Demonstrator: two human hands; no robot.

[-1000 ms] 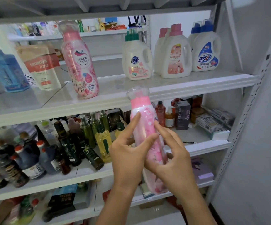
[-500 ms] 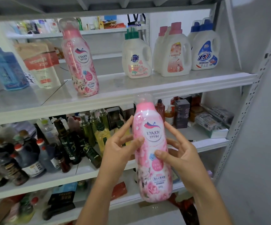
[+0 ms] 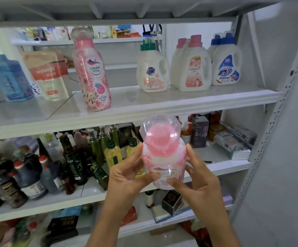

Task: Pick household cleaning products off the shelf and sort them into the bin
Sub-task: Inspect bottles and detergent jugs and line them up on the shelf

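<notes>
A pink floral bottle [image 3: 164, 157] with a clear cap is tipped toward me in front of the shelves, its top facing the camera. My left hand [image 3: 126, 177] grips its left side and my right hand [image 3: 198, 180] grips its right side, thumbs across the front label. A second pink bottle of the same kind [image 3: 91, 72] stands upright on the upper shelf [image 3: 180, 102]. No bin is in view.
On the upper shelf stand a white jug with a green cap [image 3: 152, 68], pink-capped jugs [image 3: 192, 66], a blue-capped jug [image 3: 226, 63], a refill pouch [image 3: 48, 75] and a blue pack [image 3: 9, 79]. Oil and sauce bottles [image 3: 69, 163] crowd the middle shelf.
The bottle has tilted from upright with its label facing me to cap-first toward the camera, and it has risen a little. Both hands stay on its sides.
</notes>
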